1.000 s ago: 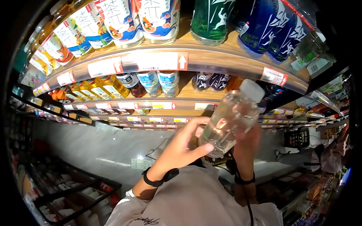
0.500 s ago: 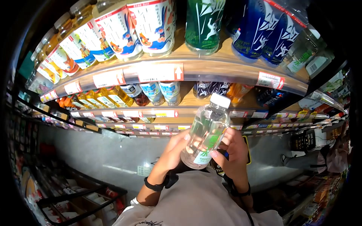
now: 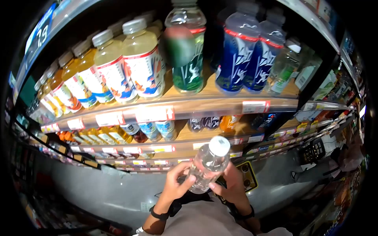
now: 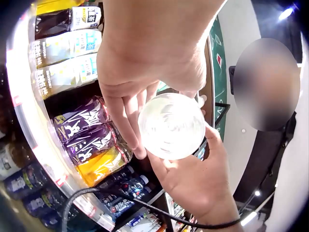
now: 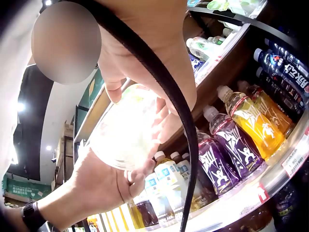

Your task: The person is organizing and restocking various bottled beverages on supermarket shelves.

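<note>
A clear bottle with a white cap is held between both hands, tilted, in front of the lower shelves in the head view. The left hand grips its left side, thumb across the front; the right hand grips the right side, thumb low on it. In the left wrist view the round base of the bottle shows, with the left hand's fingers on one side and the right hand on the other. Glare whitens the bottle in the right wrist view, between the right hand and left hand.
Tea bottles, a green bottle and blue bottles stand on the upper shelf. Smaller bottles line the shelf beneath. A yellow-edged black object lies behind the right hand; a person and black basket are at right.
The bottle has swung into both hands and lowered, its label turning out of plain sight. The head view has tilted up, showing more of the upper shelf's bottles. The right hand has closed around the bottle's side.
</note>
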A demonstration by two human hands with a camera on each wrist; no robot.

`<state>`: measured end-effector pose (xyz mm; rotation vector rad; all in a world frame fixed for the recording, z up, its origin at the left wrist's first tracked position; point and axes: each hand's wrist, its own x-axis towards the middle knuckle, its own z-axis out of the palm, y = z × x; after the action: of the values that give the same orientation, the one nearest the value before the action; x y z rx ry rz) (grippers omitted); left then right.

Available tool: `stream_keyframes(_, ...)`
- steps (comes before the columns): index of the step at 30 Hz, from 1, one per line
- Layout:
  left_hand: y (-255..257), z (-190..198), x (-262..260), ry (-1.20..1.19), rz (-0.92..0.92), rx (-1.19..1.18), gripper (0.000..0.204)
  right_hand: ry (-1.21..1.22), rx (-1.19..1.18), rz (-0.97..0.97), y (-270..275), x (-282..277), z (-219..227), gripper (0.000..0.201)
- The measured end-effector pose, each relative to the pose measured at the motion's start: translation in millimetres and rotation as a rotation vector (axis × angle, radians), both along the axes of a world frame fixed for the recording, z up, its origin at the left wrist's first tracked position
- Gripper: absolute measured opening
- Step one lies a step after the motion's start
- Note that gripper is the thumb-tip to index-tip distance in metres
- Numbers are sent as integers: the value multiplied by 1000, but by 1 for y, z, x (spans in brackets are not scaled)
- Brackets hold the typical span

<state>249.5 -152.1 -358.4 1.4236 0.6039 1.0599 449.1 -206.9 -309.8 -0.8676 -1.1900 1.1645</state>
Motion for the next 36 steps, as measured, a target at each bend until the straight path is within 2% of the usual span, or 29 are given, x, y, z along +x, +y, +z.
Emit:
stream_keyframes(1,-1,-6,-1,-5,50,-26,48,7,-8,-25,0,-2,2,53)
stream_keyframes(2,7,-2,5,-16,13,0,48,-3,18,-61,1,5,1,53)
stream_keyframes(4,2,10,6,243,189,331,50,-227,-32,-11,-2,13,-10,50)
stream_keyframes(6,5,15,9,258,186,396,53,-209,6,-41,0,21,0,51)
stream_keyframes(10,10,40,22,251,115,438,50,-388,154,-204,2,45,17,60)
stream_keyframes(12,5,40,23,85,131,365,42,-644,366,-503,6,62,27,63)
stream_keyframes(13,8,28,14,33,151,316,32,-609,418,-651,10,71,26,64)
stream_keyframes(14,7,16,5,33,151,316,32,-577,463,-773,15,84,21,66)
stream_keyframes(16,14,12,-5,87,210,257,28,-442,475,-825,24,131,12,72)
stream_keyframes(18,16,10,-5,15,243,203,26,-210,420,-987,35,132,44,64)
stream_keyframes(19,18,10,-7,-10,259,184,28,-207,433,-994,43,138,55,64)
stream_keyframes(21,18,8,-10,-32,281,152,30,-610,772,-1239,52,157,70,63)
stream_keyframes(22,20,5,-12,-45,281,156,31,-489,697,-1161,67,175,74,62)
stream_keyframes(24,21,5,-13,-57,282,162,32,-528,733,-1279,83,186,76,59)
stream_keyframes(25,20,7,-13,-42,274,175,31,-538,657,-1241,91,185,93,53)
stream_keyframes(26,20,9,-12,-32,267,190,30,-636,676,-1307,93,189,93,50)
stream_keyframes(28,20,11,-14,-24,270,198,30,-585,701,-1195,107,194,102,49)
stream_keyframes(32,20,5,-17,-10,310,188,29,-543,684,-1145,118,200,104,50)
stream_keyframes(34,21,4,-19,-4,319,178,29,-400,607,-1014,124,207,104,48)
stream_keyframes(36,22,4,-20,0,326,169,29,-442,598,-1017,128,210,107,48)
